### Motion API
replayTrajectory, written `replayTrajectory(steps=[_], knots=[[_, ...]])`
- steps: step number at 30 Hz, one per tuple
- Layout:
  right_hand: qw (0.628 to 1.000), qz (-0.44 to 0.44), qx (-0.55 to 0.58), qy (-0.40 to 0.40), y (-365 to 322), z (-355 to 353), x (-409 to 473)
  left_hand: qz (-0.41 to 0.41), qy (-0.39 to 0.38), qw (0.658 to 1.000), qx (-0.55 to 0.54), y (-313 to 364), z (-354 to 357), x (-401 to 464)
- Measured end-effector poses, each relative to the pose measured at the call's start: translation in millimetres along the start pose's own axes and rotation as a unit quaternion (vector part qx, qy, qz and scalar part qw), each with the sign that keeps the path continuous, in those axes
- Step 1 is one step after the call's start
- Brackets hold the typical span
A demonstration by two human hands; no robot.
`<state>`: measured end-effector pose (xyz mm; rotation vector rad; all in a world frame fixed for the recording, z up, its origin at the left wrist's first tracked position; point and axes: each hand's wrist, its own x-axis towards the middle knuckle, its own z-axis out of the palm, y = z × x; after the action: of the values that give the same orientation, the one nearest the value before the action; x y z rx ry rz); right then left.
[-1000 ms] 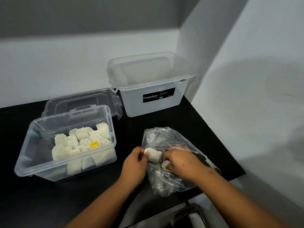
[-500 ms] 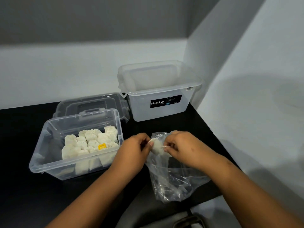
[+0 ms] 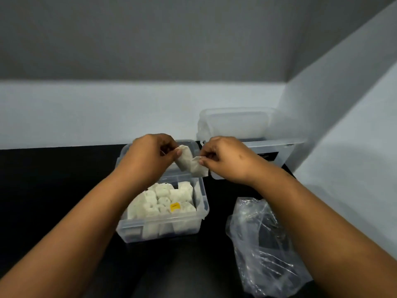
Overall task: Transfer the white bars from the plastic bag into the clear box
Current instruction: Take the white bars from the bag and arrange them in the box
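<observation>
single head cam, looks fwd+down, close over black counter (image 3: 53, 190), facing wall corner.

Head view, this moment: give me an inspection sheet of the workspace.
Surface: black counter.
Job's things: clear box holds many white bars, one yellow-tagged; plastic bag lies crumpled right of it.
Clutter: larger lidless tub at the back; lid behind the clear box.
Grippers: left hand pinches one white bar, right hand another, above the box.
Cables: nothing seen.
Surroundings: pale walls meeting in a corner.

white bars (image 3: 165, 201), yellow label (image 3: 175, 207), black counter (image 3: 53, 186)
</observation>
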<state>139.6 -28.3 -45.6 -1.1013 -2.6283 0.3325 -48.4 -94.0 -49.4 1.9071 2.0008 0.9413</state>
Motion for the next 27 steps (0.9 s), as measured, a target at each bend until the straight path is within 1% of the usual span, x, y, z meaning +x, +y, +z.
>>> replayTrajectory(steps=[2,4,8,11,16,21,27], knots=[[1.0,-0.011,0.017,-0.012,-13,7,15,-0.006,-0.013,1.0,0.019,-22,-19,1],[0.998,-0.015,0.035,-0.043,-26,20,29,-0.023,-0.024,0.999,0.038,-44,-32,-2],[0.988,0.006,0.059,-0.143,-43,61,52,-0.056,-0.048,0.997,0.037,-80,-44,-13],[0.972,0.029,0.086,-0.219,-53,96,65,-0.08,-0.057,0.995,0.009,-101,-47,-21],[0.934,0.074,0.154,-0.314,-70,142,88,-0.092,-0.04,0.995,-0.022,-121,-55,-24],[0.926,0.092,0.134,-0.34,-82,165,105,-0.088,-0.049,0.994,-0.033,-132,-64,-25],[0.947,0.043,0.032,-0.318,-87,177,107,-0.086,-0.063,0.993,-0.043,-141,-64,-22]])
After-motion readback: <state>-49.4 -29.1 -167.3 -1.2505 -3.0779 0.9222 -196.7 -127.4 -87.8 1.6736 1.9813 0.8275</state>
